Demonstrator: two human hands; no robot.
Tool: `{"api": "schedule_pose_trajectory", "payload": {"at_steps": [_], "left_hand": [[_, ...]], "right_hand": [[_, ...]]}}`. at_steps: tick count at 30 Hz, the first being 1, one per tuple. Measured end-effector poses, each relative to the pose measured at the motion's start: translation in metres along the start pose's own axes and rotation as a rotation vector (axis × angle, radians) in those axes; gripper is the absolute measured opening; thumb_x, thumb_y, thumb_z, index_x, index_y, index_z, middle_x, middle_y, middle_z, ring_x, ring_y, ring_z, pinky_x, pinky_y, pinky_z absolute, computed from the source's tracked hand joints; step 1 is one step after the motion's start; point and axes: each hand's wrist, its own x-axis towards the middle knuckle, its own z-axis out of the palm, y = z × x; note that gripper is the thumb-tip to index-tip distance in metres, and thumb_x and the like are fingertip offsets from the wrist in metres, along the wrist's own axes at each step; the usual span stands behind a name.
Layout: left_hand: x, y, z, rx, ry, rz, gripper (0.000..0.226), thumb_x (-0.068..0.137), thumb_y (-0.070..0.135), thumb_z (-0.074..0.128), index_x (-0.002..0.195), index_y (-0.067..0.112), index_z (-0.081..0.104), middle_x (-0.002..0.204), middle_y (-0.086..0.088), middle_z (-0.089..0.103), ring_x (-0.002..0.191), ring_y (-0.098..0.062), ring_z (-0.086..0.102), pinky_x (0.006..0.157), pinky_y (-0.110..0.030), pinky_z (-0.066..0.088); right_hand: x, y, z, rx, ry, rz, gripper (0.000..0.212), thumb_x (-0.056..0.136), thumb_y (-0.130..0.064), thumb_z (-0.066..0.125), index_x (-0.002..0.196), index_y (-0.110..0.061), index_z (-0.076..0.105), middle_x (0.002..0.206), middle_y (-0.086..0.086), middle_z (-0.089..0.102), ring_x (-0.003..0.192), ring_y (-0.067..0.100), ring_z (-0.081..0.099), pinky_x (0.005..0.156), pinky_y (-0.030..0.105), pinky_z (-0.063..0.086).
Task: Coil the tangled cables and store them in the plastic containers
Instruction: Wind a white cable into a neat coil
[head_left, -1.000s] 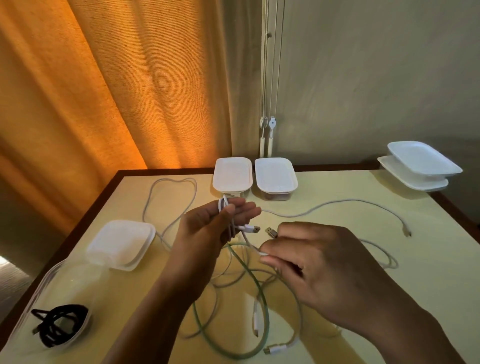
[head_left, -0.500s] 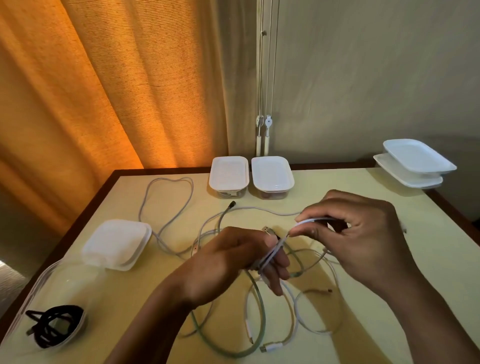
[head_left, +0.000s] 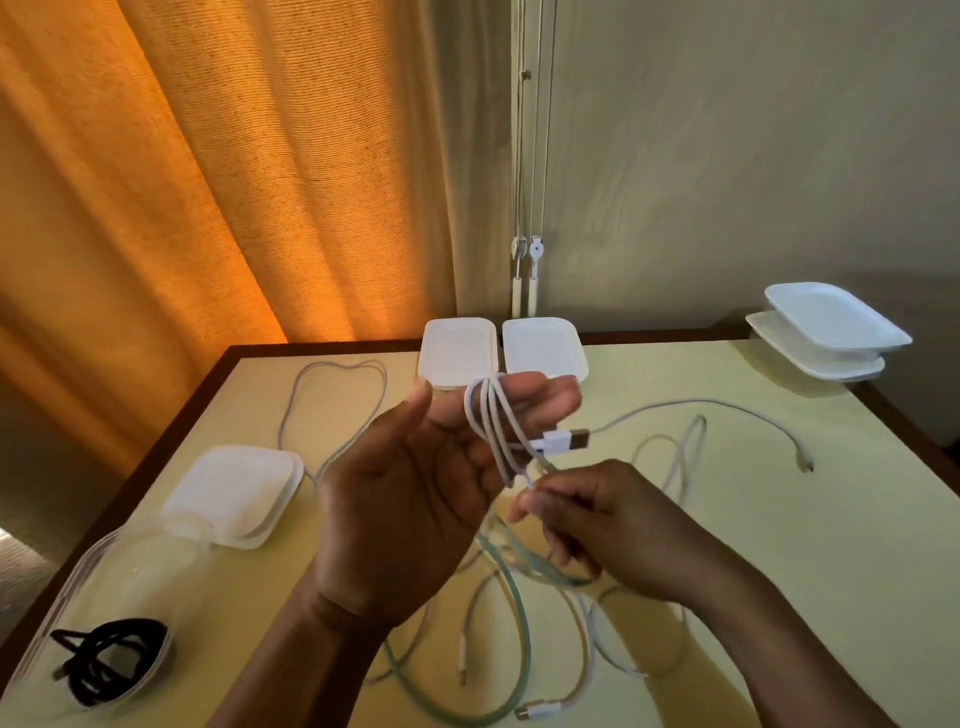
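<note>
Left grip (head_left: 415, 493) holds one white cable (head_left: 489, 427).

Your white cable (head_left: 492, 431) hangs looped over the fingers of your left hand (head_left: 415, 493), USB plug pointing right. Green and white tangled cables (head_left: 523, 639) lie toward the table's near edge. A coiled black cable (head_left: 111, 657) sits in the clear container (head_left: 57, 608) at the near-left corner.

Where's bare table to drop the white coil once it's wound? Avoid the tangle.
Widest: right side of the yellow table, between the stacked white plastic trays and the right hand; one loose white cable arcs through it. Smaller: between the square white lids and the left hand. Crowded: centre, where the tangled white and green cables lie under both hands.
</note>
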Motion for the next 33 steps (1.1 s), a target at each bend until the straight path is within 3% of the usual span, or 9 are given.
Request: {"api": "schedule_pose_trajectory", "payload": {"at_steps": [3, 5, 11, 14, 19, 22, 26, 30, 33], "left_hand": [[0.000, 0.000, -0.003, 0.204, 0.200, 0.091, 0.067, 0.104, 0.038, 0.025, 0.137, -0.012, 0.053, 0.144, -0.030, 0.055, 0.139, -0.039, 0.050, 0.114, -0.040, 0.044], [-0.001, -0.003, -0.009, 0.342, 0.269, 0.098, 0.070, 0.104, 0.043, 0.018, 0.138, -0.007, 0.053, 0.141, -0.025, 0.059, 0.138, -0.035, 0.053, 0.117, -0.043, 0.041], [-0.011, -0.008, -0.016, 1.025, 0.402, 0.026, 0.064, 0.104, 0.051, 0.016, 0.125, 0.021, 0.069, 0.123, -0.001, 0.074, 0.122, -0.021, 0.065, 0.109, -0.050, 0.043], [-0.015, -0.011, -0.010, 1.494, 0.270, -0.018, 0.060, 0.105, 0.053, 0.016, 0.104, 0.021, 0.067, 0.101, 0.006, 0.069, 0.101, -0.011, 0.064, 0.088, -0.040, 0.050], [-0.009, -0.004, -0.002, 1.703, 0.067, -0.148, 0.018, 0.098, 0.028, 0.051, 0.084, 0.019, 0.058, 0.080, 0.000, 0.059, 0.075, -0.017, 0.056, 0.068, -0.046, 0.045], [-0.008, 0.010, 0.000, 1.511, -0.018, -0.333, 0.013, 0.094, 0.022, 0.060, 0.082, 0.018, 0.065, 0.075, -0.003, 0.063, 0.068, -0.022, 0.060, 0.065, -0.046, 0.050], [-0.016, 0.027, 0.006, 0.789, -0.125, -0.377, 0.010, 0.088, -0.001, 0.058, 0.087, 0.000, 0.068, 0.079, -0.017, 0.062, 0.062, -0.022, 0.056, 0.058, -0.029, 0.046], [-0.013, 0.018, 0.014, 0.217, -0.201, -0.029, 0.011, 0.097, 0.001, 0.059, 0.102, -0.006, 0.065, 0.100, -0.024, 0.067, 0.083, -0.027, 0.071, 0.081, -0.031, 0.056], [0.001, 0.011, 0.018, 0.055, 0.085, 0.245, 0.014, 0.096, 0.007, 0.060, 0.108, 0.004, 0.067, 0.116, -0.016, 0.071, 0.110, -0.020, 0.070, 0.098, -0.027, 0.053]], "right_hand": [[-0.006, -0.010, 0.003, -0.232, -0.067, -0.041, 0.032, 0.104, -0.036, 0.054, 0.076, -0.034, 0.070, 0.056, -0.016, 0.058, 0.054, 0.003, 0.051, 0.059, 0.026, 0.041], [-0.010, -0.015, 0.006, -0.399, -0.044, -0.112, 0.035, 0.104, -0.041, 0.052, 0.072, -0.029, 0.060, 0.059, -0.007, 0.057, 0.059, 0.012, 0.051, 0.063, 0.038, 0.043], [-0.018, -0.030, 0.005, -0.715, 0.098, -0.281, 0.026, 0.099, -0.040, 0.044, 0.102, -0.027, 0.067, 0.090, -0.009, 0.065, 0.084, 0.015, 0.060, 0.073, 0.040, 0.052], [-0.020, -0.031, -0.002, -0.768, 0.159, -0.322, 0.020, 0.095, -0.034, 0.055, 0.106, -0.031, 0.071, 0.085, -0.011, 0.063, 0.078, 0.015, 0.061, 0.065, 0.039, 0.053], [-0.020, -0.026, -0.021, -0.769, 0.289, -0.418, 0.007, 0.091, -0.028, 0.072, 0.093, -0.025, 0.078, 0.076, -0.009, 0.063, 0.067, 0.014, 0.058, 0.054, 0.038, 0.053], [-0.019, -0.025, -0.026, -0.810, 0.358, -0.556, 0.006, 0.090, -0.021, 0.074, 0.094, -0.020, 0.078, 0.078, -0.005, 0.064, 0.072, 0.019, 0.056, 0.060, 0.036, 0.048], [-0.010, -0.008, -0.044, -0.717, 0.605, -0.574, 0.014, 0.090, -0.012, 0.067, 0.098, -0.011, 0.079, 0.080, -0.004, 0.064, 0.074, 0.016, 0.052, 0.066, 0.037, 0.044], [-0.001, 0.010, -0.039, -0.583, 0.597, -0.465, 0.025, 0.096, -0.023, 0.055, 0.104, -0.016, 0.077, 0.085, -0.010, 0.069, 0.082, 0.014, 0.061, 0.079, 0.040, 0.049], [0.003, 0.000, -0.010, -0.480, 0.430, -0.358, 0.034, 0.094, -0.039, 0.048, 0.111, -0.028, 0.075, 0.082, -0.012, 0.069, 0.080, 0.013, 0.065, 0.075, 0.034, 0.052]]}}
